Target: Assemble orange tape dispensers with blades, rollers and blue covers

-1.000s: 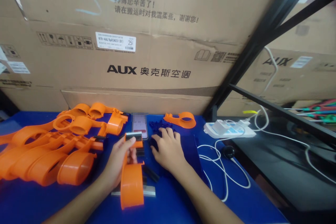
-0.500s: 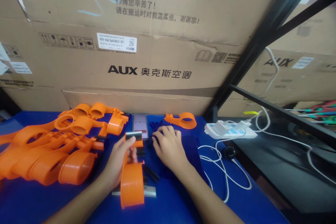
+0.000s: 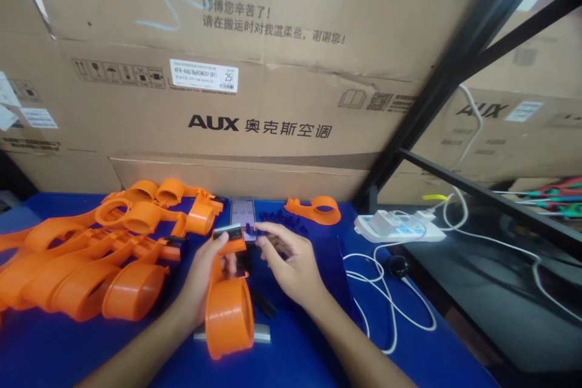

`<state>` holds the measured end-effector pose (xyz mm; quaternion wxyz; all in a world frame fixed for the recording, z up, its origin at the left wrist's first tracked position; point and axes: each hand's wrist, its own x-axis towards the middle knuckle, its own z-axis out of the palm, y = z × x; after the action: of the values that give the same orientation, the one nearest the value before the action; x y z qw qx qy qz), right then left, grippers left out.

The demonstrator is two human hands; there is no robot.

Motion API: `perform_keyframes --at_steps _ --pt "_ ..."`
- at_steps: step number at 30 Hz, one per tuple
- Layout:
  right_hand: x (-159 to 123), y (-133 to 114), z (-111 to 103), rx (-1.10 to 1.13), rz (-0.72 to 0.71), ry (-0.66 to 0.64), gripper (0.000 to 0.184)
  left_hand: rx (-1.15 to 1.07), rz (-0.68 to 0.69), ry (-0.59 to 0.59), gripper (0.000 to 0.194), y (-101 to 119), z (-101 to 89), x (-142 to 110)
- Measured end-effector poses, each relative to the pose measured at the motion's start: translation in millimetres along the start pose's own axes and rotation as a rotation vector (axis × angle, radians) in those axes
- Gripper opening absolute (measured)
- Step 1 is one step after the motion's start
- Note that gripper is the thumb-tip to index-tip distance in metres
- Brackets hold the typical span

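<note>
My left hand is closed around an orange tape dispenser, its round hub hanging down towards me. A black strip with a pale toothed edge sits across the dispenser's upper end, under my thumb. Just right of that end, my right hand pinches a small dark blue plastic piece between thumb and index finger. Behind my right hand lies a small pile of similar dark blue pieces. Black strips and a silver metal bar lie on the blue table below, partly hidden by the dispenser.
Many orange tape dispensers are heaped at the left, and a single one lies at the back. A phone rests behind my hands. A white power strip with loose cables stands right. Large cardboard boxes wall off the back.
My right hand has moved left from the dark blue pile, now with one piece in its fingertips, close to the dispenser's end. My left hand has tilted the dispenser slightly.
</note>
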<state>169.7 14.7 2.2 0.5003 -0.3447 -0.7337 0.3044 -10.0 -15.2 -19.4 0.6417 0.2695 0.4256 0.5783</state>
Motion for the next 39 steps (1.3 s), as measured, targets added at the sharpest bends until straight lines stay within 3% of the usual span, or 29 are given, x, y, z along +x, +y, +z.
perform_keyframes --at_steps 7,11,18,26,31,39 --pt "2.2 -5.2 -2.2 0.011 -0.096 -0.044 0.018 0.004 0.022 -0.032 0.044 -0.8 2.5 -3.8" --pt "0.8 -7.0 1.5 -0.047 -0.141 0.006 0.012 0.011 0.022 -0.065 0.043 -0.2 2.2 -3.8" --pt "-6.3 -1.1 13.8 0.098 0.038 0.165 0.020 0.024 0.014 -0.077 0.043 -2.4 -0.1 -3.0" --pt "-3.8 -1.7 16.6 0.291 0.098 0.177 0.042 0.001 0.040 -0.111 0.034 -7.0 1.8 -3.7" --pt "-4.3 3.0 16.6 0.252 0.089 0.166 0.017 -0.026 0.045 -0.101 0.033 -6.8 2.0 -3.4" --pt "-4.9 -2.5 16.9 0.052 -0.063 0.158 0.011 -0.004 0.070 -0.079 0.028 -5.8 0.7 -2.3"
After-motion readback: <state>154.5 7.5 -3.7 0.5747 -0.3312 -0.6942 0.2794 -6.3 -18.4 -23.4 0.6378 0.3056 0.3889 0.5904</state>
